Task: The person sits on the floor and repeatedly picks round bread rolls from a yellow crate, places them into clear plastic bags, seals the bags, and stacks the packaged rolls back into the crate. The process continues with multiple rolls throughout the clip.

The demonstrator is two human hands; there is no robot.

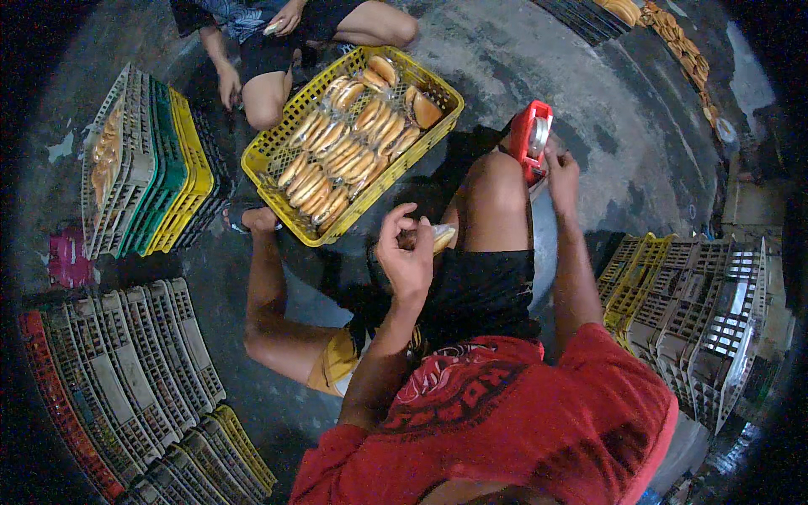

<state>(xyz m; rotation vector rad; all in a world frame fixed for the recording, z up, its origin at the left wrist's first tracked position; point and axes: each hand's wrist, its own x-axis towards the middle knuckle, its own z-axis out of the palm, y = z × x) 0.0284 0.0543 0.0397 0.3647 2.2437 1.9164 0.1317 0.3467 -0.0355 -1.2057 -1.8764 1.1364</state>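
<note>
I watch from afar: left, the yellow crate (385, 174) of bagged buns (343, 157); then the left hand (406, 259) pinching a wrapped bun (443, 239), long axis slanting up-right toward the red tape dispenser (521, 135); dark lettering on the red shirt (505, 412); the right hand (563, 175) at the dispenser, grip unclear.

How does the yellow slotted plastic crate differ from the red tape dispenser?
The yellow slotted plastic crate is wide and open-topped; the red tape dispenser is much smaller and narrow. The crate holds many wrapped buns, whereas the dispenser holds one pale, round roll. The right hand is at the dispenser, but not at the crate. Both are brightly coloured.
</note>
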